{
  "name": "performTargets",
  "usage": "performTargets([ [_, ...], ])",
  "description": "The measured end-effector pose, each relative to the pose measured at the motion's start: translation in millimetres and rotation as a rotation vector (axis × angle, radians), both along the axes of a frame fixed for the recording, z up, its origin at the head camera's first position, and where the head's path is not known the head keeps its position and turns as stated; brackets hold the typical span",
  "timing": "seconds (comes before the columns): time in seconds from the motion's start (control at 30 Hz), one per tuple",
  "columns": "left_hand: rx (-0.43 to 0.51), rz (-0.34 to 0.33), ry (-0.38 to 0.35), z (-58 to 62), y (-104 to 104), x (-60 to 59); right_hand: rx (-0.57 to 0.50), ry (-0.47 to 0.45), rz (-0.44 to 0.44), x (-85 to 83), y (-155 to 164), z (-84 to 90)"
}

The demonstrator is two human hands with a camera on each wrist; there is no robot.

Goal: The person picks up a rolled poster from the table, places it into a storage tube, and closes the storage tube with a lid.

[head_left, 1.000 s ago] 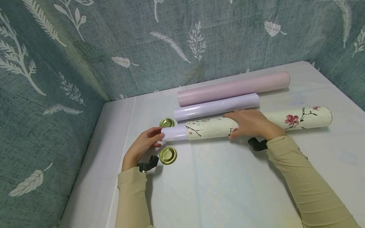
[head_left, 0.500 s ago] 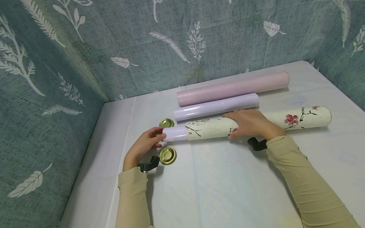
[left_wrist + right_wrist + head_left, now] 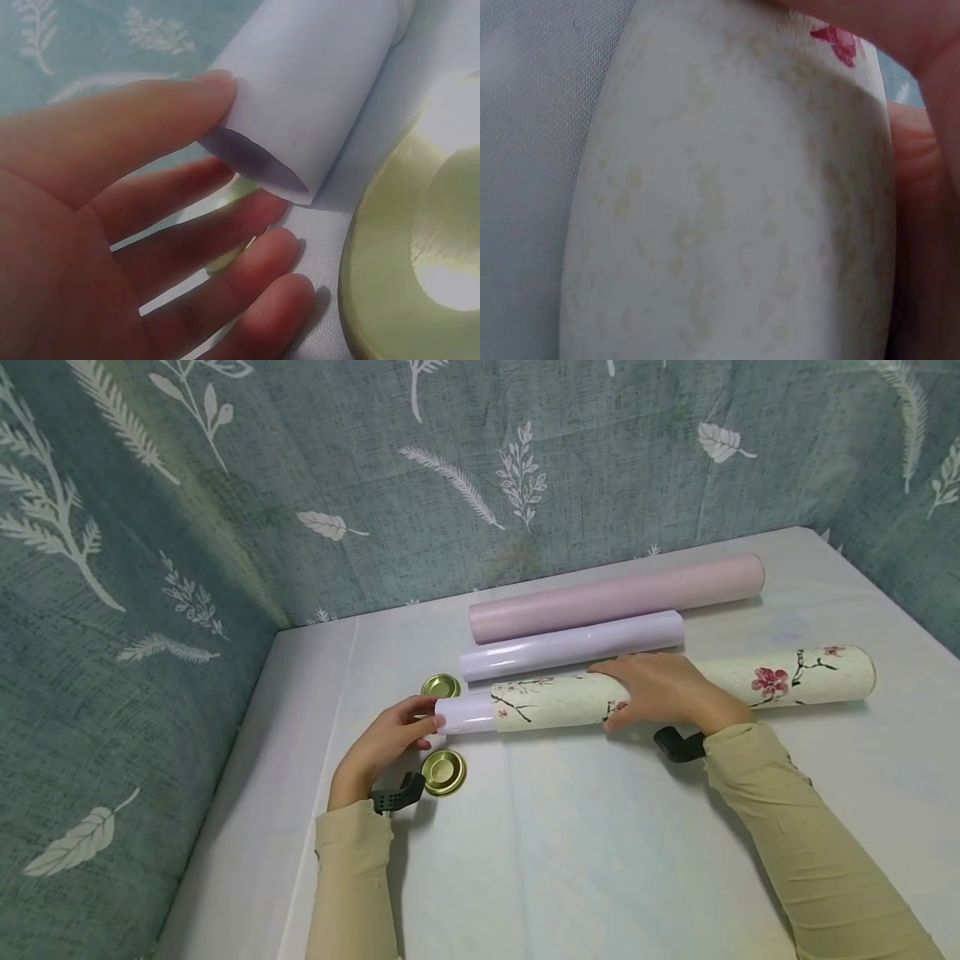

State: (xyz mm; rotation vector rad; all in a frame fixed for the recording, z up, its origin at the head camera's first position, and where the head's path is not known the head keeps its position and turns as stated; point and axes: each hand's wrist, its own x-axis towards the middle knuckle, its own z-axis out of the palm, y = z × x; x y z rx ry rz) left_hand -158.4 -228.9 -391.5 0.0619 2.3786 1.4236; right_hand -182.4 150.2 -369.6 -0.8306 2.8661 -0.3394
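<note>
A cream cardboard tube [image 3: 555, 703] printed with plum blossoms lies across the table. My right hand [image 3: 660, 692] grips it around the middle, thumb on the near side and fingers over the far side; the tube's surface [image 3: 712, 195] fills the right wrist view. From the tube's left opening sticks a glossy pale-lilac paper roll [image 3: 465, 714]. My left hand [image 3: 390, 735] holds that roll's outer end, thumb on the rim and fingertips at its far lower side. In the left wrist view the roll's hollow end [image 3: 259, 165] shows. How far the roll reaches inside the tube is hidden.
Two gold metal caps, a near one [image 3: 444, 772] and a far one [image 3: 440, 686], lie either side of the roll's end. Behind the tube rest another lilac paper roll [image 3: 573, 646] and a pink tube [image 3: 618, 597]. A leaf-patterned cloth [image 3: 420, 527] backs the white-covered table [image 3: 585, 860].
My left hand has moved slightly right with the roll's end, and less of the roll now shows outside the tube. The right hand has kept its place on the tube.
</note>
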Motion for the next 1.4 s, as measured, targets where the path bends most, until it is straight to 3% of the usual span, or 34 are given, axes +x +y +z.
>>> performTargets([
  [0.37, 0.03, -0.051, -0.001, 3.4, 3, 0.7, 0.011, -0.011, -0.01, -0.2, 0, -1.0],
  [0.93, -0.039, -0.054, -0.012, 4.0, 9, 0.0, 0.008, 0.004, -0.004, 0.6, 0, -1.6],
  [1.4, -0.006, -0.084, 0.016, 5.5, 9, 0.2, 0.023, -0.009, 0.004, 0.7, -3, 1.1],
])
